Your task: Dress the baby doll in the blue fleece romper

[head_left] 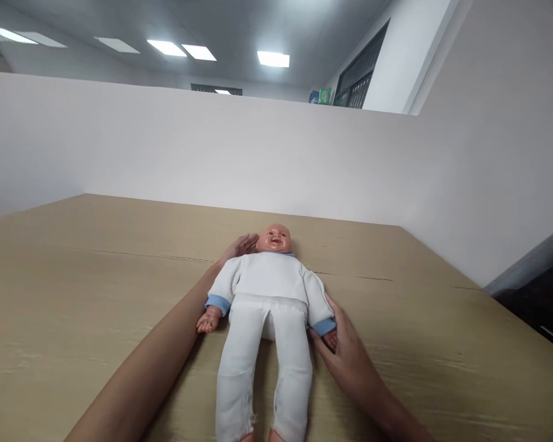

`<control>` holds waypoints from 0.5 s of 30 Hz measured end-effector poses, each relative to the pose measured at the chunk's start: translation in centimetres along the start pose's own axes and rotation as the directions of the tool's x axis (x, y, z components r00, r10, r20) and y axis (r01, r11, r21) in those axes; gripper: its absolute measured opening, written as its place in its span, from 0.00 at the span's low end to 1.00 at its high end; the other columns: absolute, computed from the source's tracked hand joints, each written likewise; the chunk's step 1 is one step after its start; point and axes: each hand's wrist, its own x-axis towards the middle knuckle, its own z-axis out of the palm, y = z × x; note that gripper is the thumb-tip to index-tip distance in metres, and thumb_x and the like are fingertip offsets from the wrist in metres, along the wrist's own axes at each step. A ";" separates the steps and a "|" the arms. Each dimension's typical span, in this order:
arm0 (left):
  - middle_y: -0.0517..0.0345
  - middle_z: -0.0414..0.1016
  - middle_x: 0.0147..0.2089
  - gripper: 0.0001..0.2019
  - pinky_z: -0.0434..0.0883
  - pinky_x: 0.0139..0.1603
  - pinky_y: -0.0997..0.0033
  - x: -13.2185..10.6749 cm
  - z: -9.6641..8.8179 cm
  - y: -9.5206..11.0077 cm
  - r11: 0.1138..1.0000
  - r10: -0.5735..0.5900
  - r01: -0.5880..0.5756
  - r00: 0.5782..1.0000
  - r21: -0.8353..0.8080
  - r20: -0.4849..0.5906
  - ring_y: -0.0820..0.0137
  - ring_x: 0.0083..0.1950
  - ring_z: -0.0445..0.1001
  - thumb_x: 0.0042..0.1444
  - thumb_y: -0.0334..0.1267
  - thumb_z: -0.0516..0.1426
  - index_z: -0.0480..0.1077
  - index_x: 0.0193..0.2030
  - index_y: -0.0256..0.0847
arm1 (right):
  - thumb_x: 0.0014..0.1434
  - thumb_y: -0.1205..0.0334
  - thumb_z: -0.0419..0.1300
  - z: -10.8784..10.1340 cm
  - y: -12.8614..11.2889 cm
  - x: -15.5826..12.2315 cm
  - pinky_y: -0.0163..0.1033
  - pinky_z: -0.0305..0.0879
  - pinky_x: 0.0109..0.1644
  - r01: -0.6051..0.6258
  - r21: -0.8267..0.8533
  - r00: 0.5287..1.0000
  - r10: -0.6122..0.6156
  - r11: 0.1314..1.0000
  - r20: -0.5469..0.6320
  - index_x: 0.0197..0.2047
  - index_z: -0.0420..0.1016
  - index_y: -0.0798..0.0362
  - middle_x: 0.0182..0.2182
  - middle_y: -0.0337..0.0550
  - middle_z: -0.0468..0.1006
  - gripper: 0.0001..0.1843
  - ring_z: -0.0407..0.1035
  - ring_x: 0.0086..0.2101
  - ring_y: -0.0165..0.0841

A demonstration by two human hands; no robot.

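The doll (271, 279) lies face-up on the counter (96, 264). The left hand (240, 246) has its fingers loosely extended beside the head (276, 238), gripping nothing visible; the right hand (348, 353) curls its fingers around one sleeve (317, 298) — a one-sided tug could twist the doll.

We see a doll (262, 288) in a white top (271, 273) and white trousers (240, 362), with light-blue cuffs (218, 304) and collar (279, 252) and a pinkish head (275, 238), a tan tabletop (74, 294) with faint streaky grain, a pale greyish-white wall (188, 147) and a mostly green pack (325, 96)
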 end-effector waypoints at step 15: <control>0.49 0.71 0.75 0.24 0.55 0.81 0.63 -11.2 -0.5 0.3 0.977 0.111 -0.103 0.993 0.186 -0.033 0.55 0.79 0.62 0.64 0.49 0.64 0.78 0.62 0.38 | 0.67 0.53 0.60 0.1 0.5 0.4 0.58 0.59 0.75 0.056 0.022 0.998 -0.055 0.998 -0.025 0.76 0.56 0.54 0.71 0.60 0.67 0.38 0.63 0.70 0.50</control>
